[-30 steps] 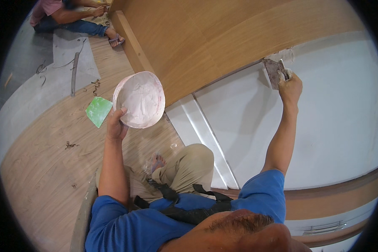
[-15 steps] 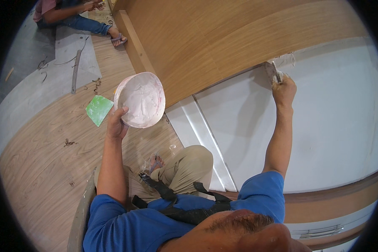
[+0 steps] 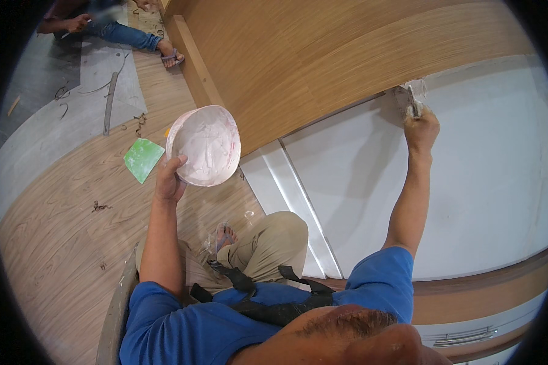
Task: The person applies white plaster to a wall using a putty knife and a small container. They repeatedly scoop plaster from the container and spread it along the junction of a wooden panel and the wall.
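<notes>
My left hand (image 3: 171,176) grips the rim of a round white bowl (image 3: 233,139), thumb over the edge and fingers underneath. Pale pinkish-white putty (image 3: 205,146) coats the inside of the bowl, which is tipped toward me. At arm's length, my right hand (image 3: 421,129) is closed around a putty knife (image 3: 408,104) smeared with putty. Its blade lies against the white wall panel (image 3: 463,158), right beside the edge of the wood-grain panel (image 3: 323,58). Wet white putty (image 3: 417,89) shows at that joint, next to the blade.
A green plastic sheet (image 3: 144,159) lies on the wood-look floor (image 3: 61,225), left of the bowl. Farther off are a grey strip (image 3: 110,103) and curled scraps (image 3: 140,124). Another person's jeans-clad leg (image 3: 125,35) stretches across the top left, foot near the wood panel's base.
My right hand and the putty knife have shifted right and slightly down along the joint. My left hand and bowl stay almost still. The other person's arms have moved.
</notes>
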`<state>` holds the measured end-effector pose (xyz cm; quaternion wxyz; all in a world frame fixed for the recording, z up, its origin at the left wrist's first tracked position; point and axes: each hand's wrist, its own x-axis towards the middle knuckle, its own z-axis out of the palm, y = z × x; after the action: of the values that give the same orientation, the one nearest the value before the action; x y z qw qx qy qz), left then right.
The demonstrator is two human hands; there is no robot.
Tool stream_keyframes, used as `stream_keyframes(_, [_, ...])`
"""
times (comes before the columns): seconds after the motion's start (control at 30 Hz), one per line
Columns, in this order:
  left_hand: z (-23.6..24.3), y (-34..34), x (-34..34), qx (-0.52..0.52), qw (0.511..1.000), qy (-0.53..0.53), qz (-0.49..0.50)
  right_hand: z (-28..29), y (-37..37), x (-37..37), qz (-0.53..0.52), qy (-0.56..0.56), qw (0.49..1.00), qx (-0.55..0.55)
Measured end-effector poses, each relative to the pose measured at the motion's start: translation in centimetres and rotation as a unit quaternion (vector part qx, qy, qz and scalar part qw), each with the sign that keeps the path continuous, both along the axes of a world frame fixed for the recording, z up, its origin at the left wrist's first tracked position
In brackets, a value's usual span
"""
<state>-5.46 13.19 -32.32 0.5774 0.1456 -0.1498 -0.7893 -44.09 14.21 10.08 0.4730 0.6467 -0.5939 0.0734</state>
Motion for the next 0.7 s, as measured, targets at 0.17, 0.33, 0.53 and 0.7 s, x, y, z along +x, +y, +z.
stream_keyframes(0.17, [0.0,0.0,-0.1,0.0,1.0,-0.003,0.0,2.3,-0.1,0.0,-0.003,0.034,0.999,-0.03])
stream_keyframes(0.33, [-0.2,-0.1,0.1,-0.005,1.0,-0.003,-0.003,4.9,-0.6,0.0,0.008,0.046,0.998,-0.052])
stream_keyframes(0.53, [-0.2,-0.1,0.1,-0.014,1.0,0.001,-0.002,8.4,-1.0,0.2,-0.01,0.082,0.992,-0.098])
stream_keyframes(0.7, [0.1,-0.1,0.0,-0.016,1.0,0.008,-0.013,11.7,-0.2,0.0,-0.015,0.138,0.969,-0.206])
